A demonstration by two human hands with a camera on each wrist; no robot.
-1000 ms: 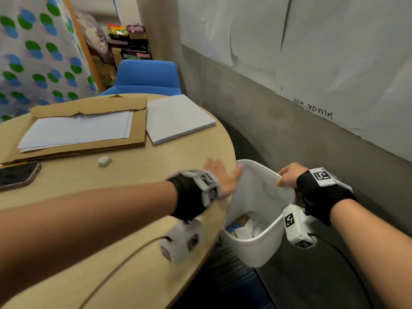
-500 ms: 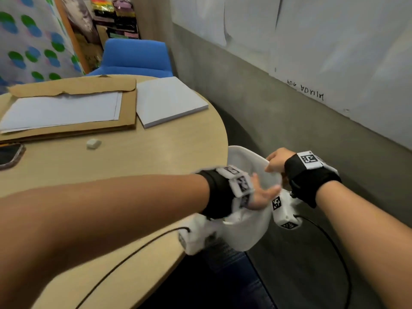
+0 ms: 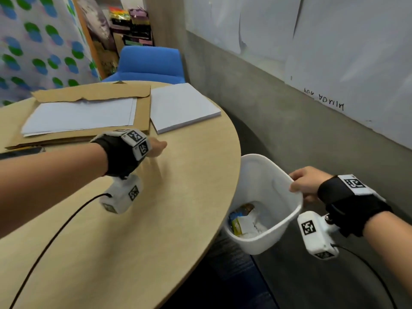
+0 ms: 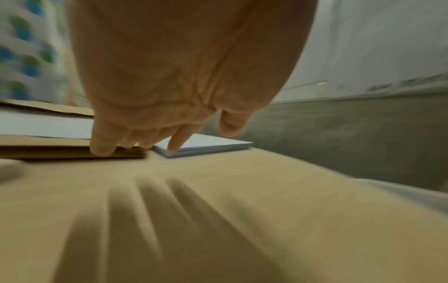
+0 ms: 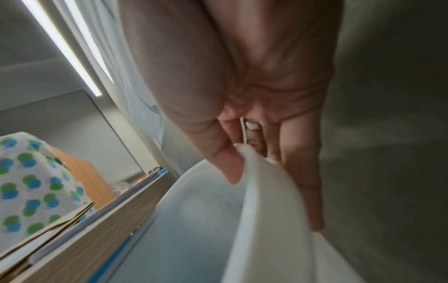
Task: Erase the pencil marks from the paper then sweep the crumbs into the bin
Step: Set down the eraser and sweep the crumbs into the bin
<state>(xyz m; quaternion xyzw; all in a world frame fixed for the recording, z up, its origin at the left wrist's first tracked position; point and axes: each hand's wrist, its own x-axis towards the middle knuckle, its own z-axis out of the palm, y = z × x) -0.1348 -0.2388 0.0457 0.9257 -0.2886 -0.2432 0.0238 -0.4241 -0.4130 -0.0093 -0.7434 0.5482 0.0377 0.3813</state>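
Two hands at work — our right hand [image 3: 305,183] pinches the white bin [image 3: 265,239] rim beside the table [image 3: 156,219]; our left hand [image 4: 169,80] hovers flat, fingers relaxed.

The left hand [image 3: 156,148] has drawn back from the bin [image 3: 256,244] mouth to above the bench [image 3: 156,219], fingers extended. The bin, apparently tilted less, again shows its contents.
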